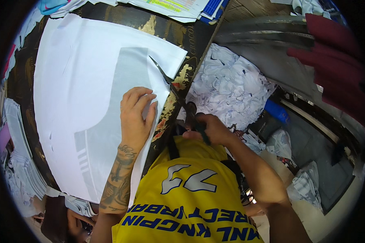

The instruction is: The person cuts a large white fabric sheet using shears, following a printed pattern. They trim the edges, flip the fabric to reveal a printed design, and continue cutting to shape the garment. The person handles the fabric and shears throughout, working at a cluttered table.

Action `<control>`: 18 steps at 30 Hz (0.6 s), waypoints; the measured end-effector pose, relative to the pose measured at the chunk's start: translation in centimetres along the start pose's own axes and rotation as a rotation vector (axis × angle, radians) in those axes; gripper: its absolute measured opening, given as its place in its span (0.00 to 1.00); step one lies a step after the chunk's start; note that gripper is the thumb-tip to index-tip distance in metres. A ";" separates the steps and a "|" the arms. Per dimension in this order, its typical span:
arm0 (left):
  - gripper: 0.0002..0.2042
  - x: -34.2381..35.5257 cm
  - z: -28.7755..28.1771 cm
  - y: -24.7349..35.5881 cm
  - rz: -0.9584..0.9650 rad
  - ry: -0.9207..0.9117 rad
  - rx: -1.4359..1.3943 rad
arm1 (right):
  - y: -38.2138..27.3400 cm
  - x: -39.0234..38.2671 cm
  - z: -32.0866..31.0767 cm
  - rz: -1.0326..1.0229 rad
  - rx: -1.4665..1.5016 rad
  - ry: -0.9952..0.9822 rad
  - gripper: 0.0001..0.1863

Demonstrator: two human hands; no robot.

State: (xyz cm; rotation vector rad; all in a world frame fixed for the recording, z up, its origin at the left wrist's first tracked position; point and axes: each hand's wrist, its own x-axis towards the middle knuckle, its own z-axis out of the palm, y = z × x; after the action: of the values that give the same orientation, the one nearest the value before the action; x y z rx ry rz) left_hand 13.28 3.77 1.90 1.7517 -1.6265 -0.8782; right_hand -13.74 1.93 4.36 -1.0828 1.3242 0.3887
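White cloth (65, 77) is spread over a dark table, and on it lies a grey, curved pattern piece (129, 69) with small slots near one end. My left hand (136, 107) rests on the pattern piece close to its right edge, thumb apart and fingers slightly bent, holding nothing. Long dark scissors (175, 92) are gripped in my right hand (210, 128) just off the table's edge. Their tips reach over the cloth beside the pattern piece's upper right side. A cut opens in the cloth along the blades; the lower blade is mostly hidden.
The worn table edge (198, 60) runs down beside my body. Beyond it lies a large heap of white cloth scraps (231, 85). A blue roll (276, 111) and plastic bags (306, 184) are at the right. Stacked cut pieces (26, 172) line the left.
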 end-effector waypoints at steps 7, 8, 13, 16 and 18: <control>0.10 0.3 -0.3 -1.1 0.073 0.013 -0.049 | -4.3 -1.4 4.7 0.125 0.172 0.064 0.29; 0.11 0.3 -0.4 -1.3 0.059 0.007 -0.064 | -4.8 -1.3 5.5 0.122 0.209 0.059 0.29; 0.17 0.2 -0.4 -2.0 0.073 0.009 -0.085 | -6.2 -0.2 8.2 -0.037 0.337 0.207 0.32; 0.19 0.1 -0.2 -2.1 0.067 0.014 -0.129 | -6.4 0.5 8.4 0.014 0.310 0.173 0.29; 0.18 0.1 -0.1 -2.1 0.051 0.007 -0.112 | -6.6 0.9 8.4 0.031 0.306 0.153 0.25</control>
State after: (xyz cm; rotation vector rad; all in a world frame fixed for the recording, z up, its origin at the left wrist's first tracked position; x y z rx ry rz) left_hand 14.68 3.84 0.34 1.6284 -1.5797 -0.9199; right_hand -3.53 5.14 5.23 -0.8480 1.4819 0.1209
